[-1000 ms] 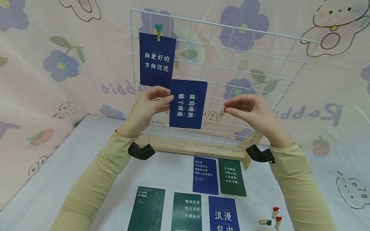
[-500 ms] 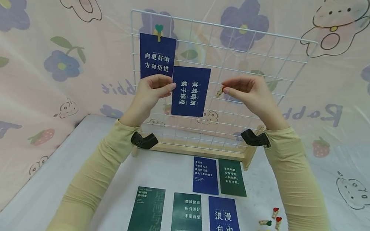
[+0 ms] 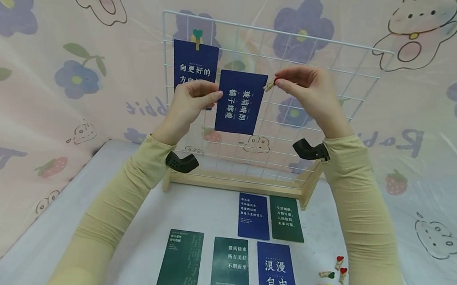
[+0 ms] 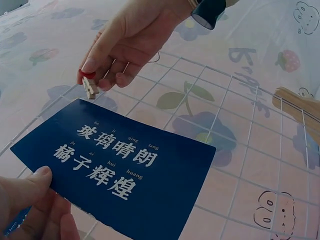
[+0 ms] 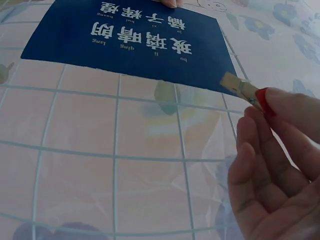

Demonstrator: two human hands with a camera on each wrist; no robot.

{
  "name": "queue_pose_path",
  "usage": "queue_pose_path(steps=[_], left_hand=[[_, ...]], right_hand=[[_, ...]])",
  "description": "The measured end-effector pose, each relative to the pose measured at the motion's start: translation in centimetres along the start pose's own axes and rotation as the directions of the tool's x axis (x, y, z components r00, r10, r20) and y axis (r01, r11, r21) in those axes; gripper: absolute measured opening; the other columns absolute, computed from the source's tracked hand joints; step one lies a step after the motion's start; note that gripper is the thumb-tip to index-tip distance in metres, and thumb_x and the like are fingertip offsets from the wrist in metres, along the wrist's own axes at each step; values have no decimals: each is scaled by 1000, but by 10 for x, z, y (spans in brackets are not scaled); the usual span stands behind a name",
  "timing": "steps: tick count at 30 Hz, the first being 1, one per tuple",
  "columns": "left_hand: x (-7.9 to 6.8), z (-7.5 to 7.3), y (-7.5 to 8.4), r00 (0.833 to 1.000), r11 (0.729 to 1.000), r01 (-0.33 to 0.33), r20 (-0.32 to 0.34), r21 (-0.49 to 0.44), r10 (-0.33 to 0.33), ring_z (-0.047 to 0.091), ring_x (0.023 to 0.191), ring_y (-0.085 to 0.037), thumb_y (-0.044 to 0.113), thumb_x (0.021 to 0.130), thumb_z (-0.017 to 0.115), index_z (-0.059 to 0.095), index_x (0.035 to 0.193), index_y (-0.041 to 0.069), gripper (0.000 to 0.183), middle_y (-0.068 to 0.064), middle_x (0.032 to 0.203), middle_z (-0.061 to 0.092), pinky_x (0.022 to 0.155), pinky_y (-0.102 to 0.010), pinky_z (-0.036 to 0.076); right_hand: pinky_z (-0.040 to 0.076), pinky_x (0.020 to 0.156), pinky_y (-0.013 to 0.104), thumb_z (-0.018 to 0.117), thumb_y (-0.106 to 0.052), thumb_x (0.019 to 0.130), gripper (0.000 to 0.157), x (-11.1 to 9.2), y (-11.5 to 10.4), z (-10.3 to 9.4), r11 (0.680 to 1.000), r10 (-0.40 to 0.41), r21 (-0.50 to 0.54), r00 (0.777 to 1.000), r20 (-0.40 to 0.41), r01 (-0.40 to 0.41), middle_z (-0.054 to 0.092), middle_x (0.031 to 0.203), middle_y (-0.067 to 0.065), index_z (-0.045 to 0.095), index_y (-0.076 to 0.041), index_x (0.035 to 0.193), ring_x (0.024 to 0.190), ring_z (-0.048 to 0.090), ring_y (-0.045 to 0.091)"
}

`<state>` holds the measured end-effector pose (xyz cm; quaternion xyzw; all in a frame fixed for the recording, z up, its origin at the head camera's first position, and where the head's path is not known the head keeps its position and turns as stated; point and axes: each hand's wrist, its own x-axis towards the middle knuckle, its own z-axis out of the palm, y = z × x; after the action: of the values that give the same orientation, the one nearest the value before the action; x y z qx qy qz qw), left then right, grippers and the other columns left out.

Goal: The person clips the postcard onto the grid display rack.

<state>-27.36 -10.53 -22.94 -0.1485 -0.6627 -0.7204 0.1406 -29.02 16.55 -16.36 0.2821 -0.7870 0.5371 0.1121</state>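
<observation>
My left hand [image 3: 192, 104] pinches a dark blue card [image 3: 240, 102] with white lettering by its left edge, in front of a white wire grid [image 3: 297, 117]. The lettering runs sideways in the head view. Between thumb and fingers, my right hand [image 3: 313, 93] pinches a small wooden clothespin [image 5: 242, 89] with a red heart. The clothespin's tip is right at the card's upper right corner. Left of that, another blue card [image 3: 195, 56] hangs on the grid from a clothespin with a green heart [image 3: 198, 36]; my left hand covers its lower part.
A wooden base [image 3: 233, 183] holds the grid upright on a white table [image 3: 131, 252]. Before it lie blue cards [image 3: 254, 216] and green cards [image 3: 179, 262]. Several heart clothespins [image 3: 333, 275] lie at the right. A patterned cloth [image 3: 29, 109] hangs behind.
Both hands have risen in front of the grid, the left with the blue card. The right hand has moved leftward too, bringing the red-heart clothespin up to the card's corner.
</observation>
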Motion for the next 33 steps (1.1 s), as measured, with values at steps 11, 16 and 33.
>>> queue_pose_path(steps=[11,16,33], left_hand=[[16,4,17,997,1000,10,-72,-18,-11,63,79,-17,6,84,73,71,97,3,13,-6,91,67,78,-28,55],[22,5,20,997,1000,26,-72,-16,-27,63,83,-18,6,84,73,71,98,2,15,-6,93,67,79,-29,54],[30,7,16,991,997,72,-113,-35,-75,63,79,-17,6,83,75,71,99,1,18,-6,92,67,77,-28,54]], right_hand=[[46,73,24,68,-7,89,20,27,-24,8,992,-123,-15,985,-123,122,68,97,6,69,2,106,85,60,22],[49,78,23,66,-5,90,17,31,-43,18,981,-185,-84,969,-165,173,68,95,5,70,3,104,85,62,21],[45,70,21,70,-7,88,11,64,-32,30,972,-204,-168,950,-237,167,71,92,8,74,-2,96,80,61,13]])
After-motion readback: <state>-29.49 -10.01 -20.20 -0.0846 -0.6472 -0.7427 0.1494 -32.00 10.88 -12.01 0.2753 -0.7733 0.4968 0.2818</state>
